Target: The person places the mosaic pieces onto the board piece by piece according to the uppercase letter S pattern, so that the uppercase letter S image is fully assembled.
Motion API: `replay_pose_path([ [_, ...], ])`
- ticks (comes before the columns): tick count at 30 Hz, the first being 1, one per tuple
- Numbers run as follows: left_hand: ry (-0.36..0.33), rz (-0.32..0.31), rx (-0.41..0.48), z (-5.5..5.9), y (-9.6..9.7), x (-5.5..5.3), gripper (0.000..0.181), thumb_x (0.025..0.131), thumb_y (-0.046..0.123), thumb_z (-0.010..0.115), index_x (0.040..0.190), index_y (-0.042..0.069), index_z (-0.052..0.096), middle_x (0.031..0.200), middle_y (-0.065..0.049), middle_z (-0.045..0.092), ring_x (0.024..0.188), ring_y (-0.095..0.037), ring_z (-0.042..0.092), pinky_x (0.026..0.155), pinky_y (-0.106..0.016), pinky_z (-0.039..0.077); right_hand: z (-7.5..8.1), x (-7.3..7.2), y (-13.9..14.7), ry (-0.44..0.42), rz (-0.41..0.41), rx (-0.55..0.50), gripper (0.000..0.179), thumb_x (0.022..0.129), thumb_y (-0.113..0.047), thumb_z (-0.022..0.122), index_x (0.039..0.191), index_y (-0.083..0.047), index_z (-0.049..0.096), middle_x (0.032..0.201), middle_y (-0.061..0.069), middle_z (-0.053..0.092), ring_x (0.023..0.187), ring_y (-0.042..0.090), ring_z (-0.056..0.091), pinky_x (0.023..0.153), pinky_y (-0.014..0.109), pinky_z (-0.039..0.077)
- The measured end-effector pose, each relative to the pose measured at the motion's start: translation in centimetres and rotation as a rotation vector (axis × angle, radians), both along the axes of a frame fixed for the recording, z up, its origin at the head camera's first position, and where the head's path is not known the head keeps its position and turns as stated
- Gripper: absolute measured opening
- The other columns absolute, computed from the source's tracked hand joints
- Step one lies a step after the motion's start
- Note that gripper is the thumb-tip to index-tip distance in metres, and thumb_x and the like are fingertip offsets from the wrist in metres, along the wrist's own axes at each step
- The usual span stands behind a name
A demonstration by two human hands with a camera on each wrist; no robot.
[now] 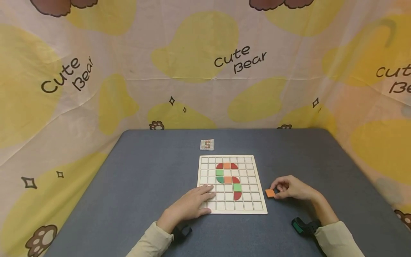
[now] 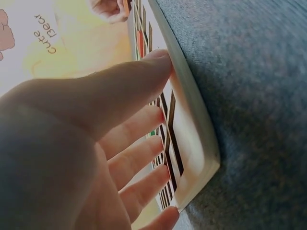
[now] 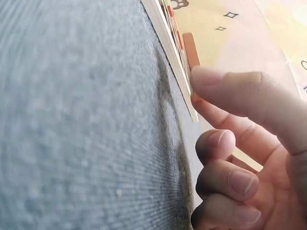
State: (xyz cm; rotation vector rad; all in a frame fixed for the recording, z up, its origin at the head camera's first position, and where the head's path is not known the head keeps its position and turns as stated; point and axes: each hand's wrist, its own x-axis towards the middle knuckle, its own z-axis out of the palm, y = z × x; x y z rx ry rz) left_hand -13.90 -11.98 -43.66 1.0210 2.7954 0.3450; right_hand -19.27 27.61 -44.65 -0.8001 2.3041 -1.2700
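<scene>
A white grid board (image 1: 253, 178) lies on the dark table. Red, orange and green tiles fill some of its squares in an S-like curve, with a red quarter-round tile (image 1: 237, 196) at its lower end. On the board's lower left corner rests my left hand (image 1: 192, 202), fingers spread; in the left wrist view the thumb (image 2: 129, 84) touches the board's edge. Just off the board's right side, my right hand (image 1: 293, 188) pinches an orange square tile (image 1: 270, 193) between thumb and finger. The right wrist view shows that tile (image 3: 190, 50) edge-on, its other fingers curled below.
A small card (image 1: 207, 144) with an S pattern on a grid lies behind the board. Patterned cloth (image 1: 199, 71) hangs round the back and sides of the table (image 1: 144, 171). Dark bands sit on both wrists.
</scene>
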Motion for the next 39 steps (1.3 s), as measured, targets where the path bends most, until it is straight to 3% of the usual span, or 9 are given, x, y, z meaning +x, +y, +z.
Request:
replay_pose_path([
  [7,-0.003,0.003,0.008,0.1,0.1,0.0,0.053,0.09,0.031,0.065,0.138,0.012,0.054,0.15,-0.008,0.047,0.141,-0.027,0.044,0.114,-0.044,0.039,0.4,0.2,-0.8,0.044,-0.05,0.023,0.024,0.081,-0.01,0.075,0.097,0.005,0.065,0.068,-0.01,0.045,0.059,-0.006,0.042,0.05,0.017,0.035],
  [19,-0.039,0.037,0.012,0.0,0.2,-0.1,0.053,0.09,0.031,0.065,0.138,0.012,0.053,0.151,-0.008,0.045,0.142,-0.027,0.041,0.116,-0.044,0.037,0.9,0.4,-2.1,0.03,-0.105,0.037,0.026,0.081,-0.012,0.075,0.099,0.004,0.066,0.069,-0.005,0.047,0.059,-0.003,0.042,0.05,0.017,0.036],
  [30,-0.023,0.041,0.007,0.0,0.3,-0.1,0.052,0.089,0.031,0.066,0.136,0.012,0.054,0.15,-0.008,0.047,0.141,-0.027,0.042,0.115,-0.043,0.037,1.1,0.6,-3.4,0.044,-0.119,0.029,0.025,0.079,-0.011,0.076,0.097,0.004,0.066,0.068,-0.005,0.045,0.058,-0.003,0.04,0.049,0.016,0.033],
  [39,0.031,0.001,0.017,-0.3,0.2,0.0,0.05,0.089,0.029,0.067,0.133,0.008,0.056,0.147,-0.01,0.05,0.138,-0.028,0.045,0.114,-0.042,0.039,1.1,0.7,-4.5,0.063,-0.125,0.02,0.025,0.08,-0.012,0.076,0.096,0.004,0.067,0.07,-0.006,0.046,0.06,-0.003,0.041,0.051,0.016,0.034],
])
